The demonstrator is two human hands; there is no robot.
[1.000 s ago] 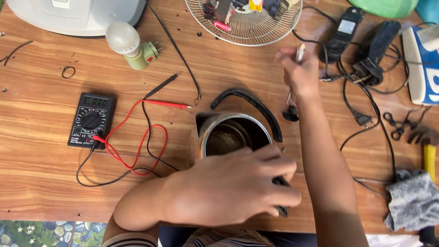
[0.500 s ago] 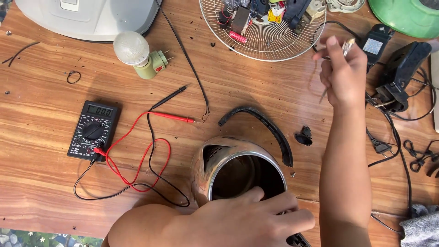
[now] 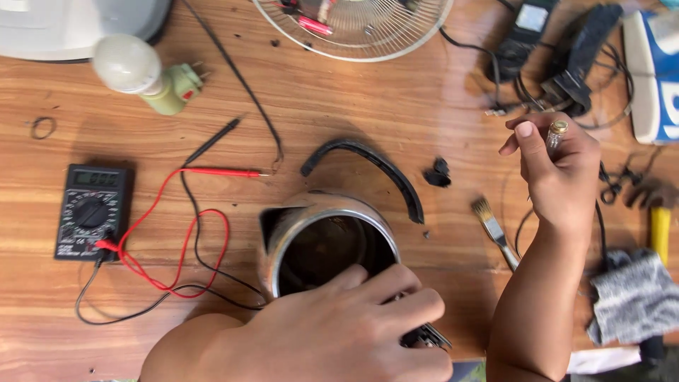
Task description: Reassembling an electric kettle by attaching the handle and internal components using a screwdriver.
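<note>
We are fixing a metal kettle on the wooden table, and it looks like we are in the middle of taking it apart. The kettle sits right below us, close to the near edge, with its lid off so we can see down into the dark inside.

Our left hand is nearest. It lies flat over the near rim of the kettle, fingers curled around the edge and the black part by the handle, gripping it firmly so it does not roll.

Our right hand is a bit farther out, lifted up off the table with the arm bent. Its fingers are pinched shut on a small thin tool with a gold end. We think this tool goes to the kettle next, so the hand needs to come back down and aim with care while the other hand keeps a steady hold.

Just past the kettle lie a curved black strip, a small black bit and a little brush. Off to the left is a meter with red and black wires. Farthest away are a light bulb and a wire fan guard.
</note>
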